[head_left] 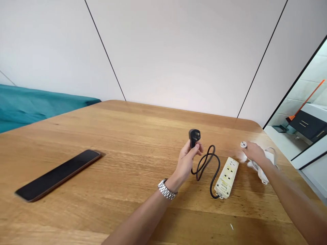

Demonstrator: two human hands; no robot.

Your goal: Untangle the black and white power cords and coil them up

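Note:
My left hand (187, 158) is closed on a black power plug (194, 135), held above the table with its prongs showing. From it a looped black cord runs to a yellowed white power strip (227, 177), which lies face up between my hands. My right hand (255, 152) grips a white plug (243, 144), its face turned toward me. Under and behind that hand is a second white power strip (267, 166) with its white cord bunched around it. My right hand and forearm cover part of this second strip.
A long dark tray-like slab (58, 175) lies at the left of the wooden table (127, 136). White wall panels stand behind the table. A teal covered seat (41, 103) is at the far left. Through an opening at the right are an orange broom (306, 100) and a dark cabinet (305, 126).

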